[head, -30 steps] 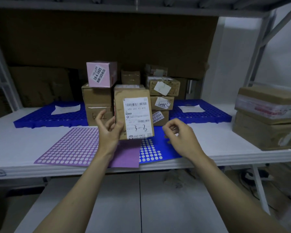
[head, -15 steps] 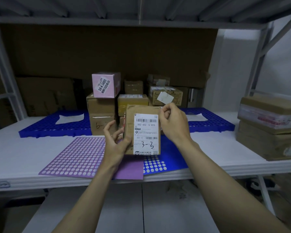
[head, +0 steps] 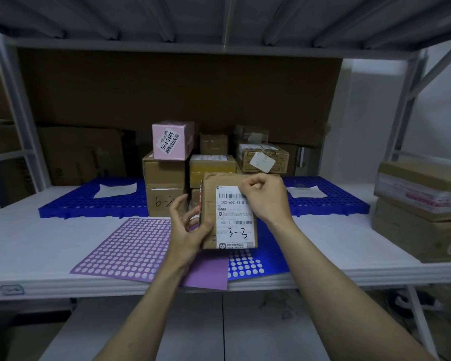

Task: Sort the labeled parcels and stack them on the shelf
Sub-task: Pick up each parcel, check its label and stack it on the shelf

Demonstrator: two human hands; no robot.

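Parcel [head: 228, 212] of brown cardboard stands upright in front of the person, above the front part of the white shelf [head: 37, 246], its white label facing the camera with "3-3" handwritten near the bottom. The left hand [head: 190, 227] grips its left edge, thumb on the front face and fingers spread behind it. The right hand [head: 264, 198] is curled at the upper right corner of the label, fingertips pinching there; whether they hold the label's edge or just the box corner I cannot tell.

Under the parcel lie a purple dotted sheet [head: 130, 246] and, to its right, a blue dotted sheet [head: 248, 264], both flat on the shelf and reaching its front edge. Farther back, a blue perforated pallet [head: 89, 204] runs across the shelf, with a sheet of white paper on it at each side. Stacked in the middle of it are several cardboard boxes: a pink box [head: 172, 140] marked "58-4-3405" sits on top of a brown box [head: 164, 170], and below that is one marked "6-2" [head: 164, 203]. To their right is a taped box [head: 262, 157] with a loose white tag. At the far right end of the shelf, well apart from the hands, two larger cartons [head: 419, 204] are stacked one on the other.
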